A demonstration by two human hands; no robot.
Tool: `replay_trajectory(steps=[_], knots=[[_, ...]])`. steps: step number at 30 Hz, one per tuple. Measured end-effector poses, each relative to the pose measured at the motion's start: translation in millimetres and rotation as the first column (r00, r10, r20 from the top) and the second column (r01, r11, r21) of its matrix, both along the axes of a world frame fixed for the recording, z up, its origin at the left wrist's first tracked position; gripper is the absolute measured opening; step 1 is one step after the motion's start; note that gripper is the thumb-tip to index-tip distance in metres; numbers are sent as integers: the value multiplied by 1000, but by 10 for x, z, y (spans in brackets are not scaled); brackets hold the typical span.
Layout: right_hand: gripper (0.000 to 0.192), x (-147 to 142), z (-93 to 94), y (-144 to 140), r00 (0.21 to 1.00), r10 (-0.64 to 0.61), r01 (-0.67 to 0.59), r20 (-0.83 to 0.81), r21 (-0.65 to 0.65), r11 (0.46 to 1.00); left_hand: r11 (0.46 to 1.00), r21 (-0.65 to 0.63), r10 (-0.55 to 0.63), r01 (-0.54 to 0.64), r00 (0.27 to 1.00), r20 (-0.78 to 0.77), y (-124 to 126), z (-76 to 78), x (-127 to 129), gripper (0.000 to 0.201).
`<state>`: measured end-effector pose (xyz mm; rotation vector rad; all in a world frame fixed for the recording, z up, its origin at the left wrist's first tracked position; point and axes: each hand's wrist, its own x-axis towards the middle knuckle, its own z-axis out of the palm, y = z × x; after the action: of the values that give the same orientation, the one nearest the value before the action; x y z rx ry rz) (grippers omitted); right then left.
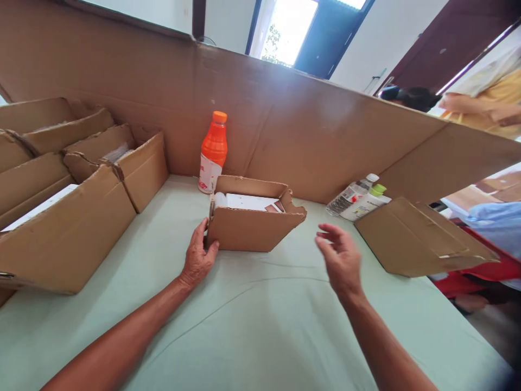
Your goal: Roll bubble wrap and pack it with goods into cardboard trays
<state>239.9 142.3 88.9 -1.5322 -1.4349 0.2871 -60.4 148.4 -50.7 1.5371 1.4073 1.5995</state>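
Left hand (198, 255) grips the left end of a small open box (253, 221) mid-desk (260, 326), w/ white items (248, 202) inside; right hand (341, 259) hovers just right of the box, fingers loose, holding nothing. Orange bottle (213, 153) stands upright behind the box by the cardboard wall (285, 119); two bottles (358, 198) lie on their sides at right, next to a flat carton (419, 239), bigger boxes (73, 217) at left

Honestly I can't read a single word from my feed. The orange plastic bottle with the white label (213, 153) has some red print low down, but it's too blurry to make out. Same deal with the 2 clear bottles lying on their sides (358, 199): labels with tiny print, unreadable.
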Motion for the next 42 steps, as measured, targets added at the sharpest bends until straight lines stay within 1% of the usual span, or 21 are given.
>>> replay_trajectory(steps=[2, 4, 6, 8, 10, 12, 14, 16, 18, 19, 21, 23, 24, 26, 27, 28, 31, 33, 35, 38, 42], knots=[[63, 44, -315, 68, 993, 89, -99, -71, -145, 984, 999, -36, -17, 18, 999, 28, -9, 32, -21, 71], [67, -73, -475, 190, 971, 224, -238, -86, -226, 945, 997, -68, -28, 30, 999, 30, 3, 91, -23, 70], [61, -222, -503, 303, 947, 310, -320, -80, -273, 907, 996, -83, -21, 22, 1000, 17, 13, 162, 20, 66], [53, -283, -475, 334, 950, 304, -311, -71, -306, 900, 996, -86, -6, 7, 1000, 11, -19, 218, 118, 64], [47, -203, -459, 240, 961, 268, -276, -68, -302, 913, 996, -89, -4, 5, 1000, 12, -122, 237, 260, 63], [42, -10, -474, 38, 966, 251, -260, -67, -284, 923, 993, -107, -37, 38, 999, 7, -306, 220, 413, 62], [40, 207, -504, -214, 970, 233, -241, -62, -291, 926, 987, -131, -92, 91, 996, 2, -559, 179, 533, 61], [39, 353, -527, -436, 975, 218, -223, -49, -314, 923, 977, -164, -135, 133, 991, -4, -852, 130, 574, 62], [37, 371, -545, -552, 970, 241, -238, -30, -322, 916, 970, -205, -139, 132, 990, -19, -1145, 81, 521, 65], [36, 328, -554, -556, 962, 271, -264, -25, -324, 908, 968, -226, -122, 112, 992, -28, -1281, 57, 462, 66], [36, 144, -576, -451, 934, 357, -346, -24, -318, 883, 963, -264, -60, 50, 998, -30, -1510, 18, 299, 70], [37, -160, -606, -219, 885, 464, -455, -40, -290, 842, 954, -300, 21, -23, 1000, -8, -1656, 3, 109, 73], [39, -350, -625, -69, 853, 519, -513, -52, -264, 817, 947, -316, 61, -56, 998, 7, -1688, 8, 12, 74], [46, -783, -675, 258, 786, 612, -615, -85, -199, 763, 939, -323, 131, -115, 991, 27, -1660, 44, -166, 77], [53, -1013, -709, 421, 759, 643, -650, -101, -170, 741, 939, -311, 163, -146, 986, 30, -1600, 72, -242, 78], [60, -1241, -749, 574, 745, 658, -666, -109, -147, 731, 941, -290, 189, -173, 982, 29, -1514, 102, -307, 80], [74, -1842, -911, 920, 763, 643, -646, -72, -122, 753, 951, -222, 226, -214, 974, 30, -1173, 179, -422, 82], [78, -2127, -1037, 1042, 759, 651, -649, -32, -129, 750, 960, -195, 216, -204, 976, 43, -951, 203, -444, 82], [82, -2313, -1158, 1105, 728, 685, -679, -11, -144, 720, 966, -173, 206, -194, 977, 56, -775, 207, -451, 82], [85, -2466, -1290, 1173, 695, 718, -707, 18, -161, 689, 969, -163, 196, -185, 979, 55, -575, 193, -476, 78], [83, -2581, -1380, 1265, 689, 721, -705, 72, -161, 690, 968, -163, 203, -189, 977, 72, -288, 173, -567, 75]])
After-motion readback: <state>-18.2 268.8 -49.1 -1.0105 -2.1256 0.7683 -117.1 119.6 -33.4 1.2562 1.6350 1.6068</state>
